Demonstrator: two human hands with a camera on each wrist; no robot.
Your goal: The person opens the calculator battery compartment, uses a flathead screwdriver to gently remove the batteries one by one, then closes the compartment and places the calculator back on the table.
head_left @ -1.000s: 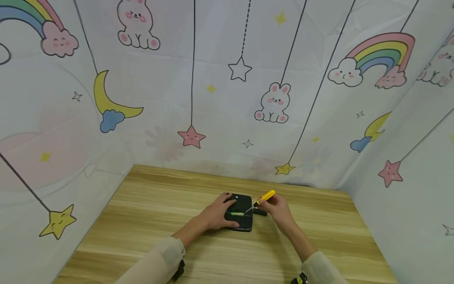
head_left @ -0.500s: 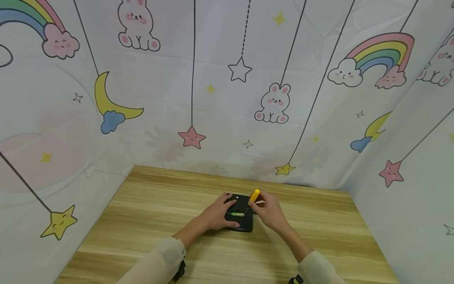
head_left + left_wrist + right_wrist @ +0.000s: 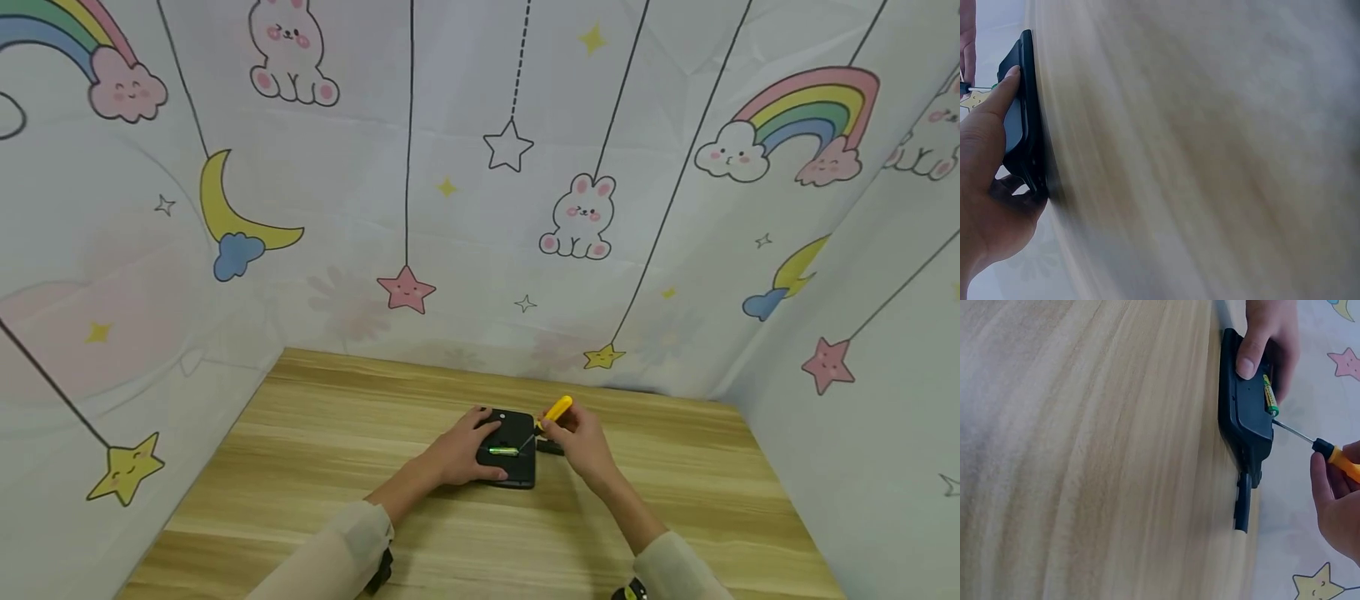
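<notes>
A flat black device (image 3: 519, 429) lies on the wooden table, with a green battery (image 3: 503, 451) in the slot across its middle. My left hand (image 3: 452, 454) holds the device from the left, its thumb (image 3: 1250, 359) on the top surface and its fingers over the far side. In my right hand (image 3: 588, 446) is a screwdriver (image 3: 557, 411) with a yellow handle, pinched between thumb and fingers. Its thin metal shaft (image 3: 1294, 431) slants down so that the tip meets the end of the battery, as the right wrist view shows.
A narrow black strip (image 3: 551, 447) lies at the device's right edge, partly behind the right hand. Wooden tabletop (image 3: 360, 400) surrounds the device. Behind it hangs a white cloth (image 3: 465, 225) printed with rabbits, stars and rainbows.
The screwdriver handle swung left and more upright half a second ago, and now leans back to the right with the right hand. The left hand and the device stay put.
</notes>
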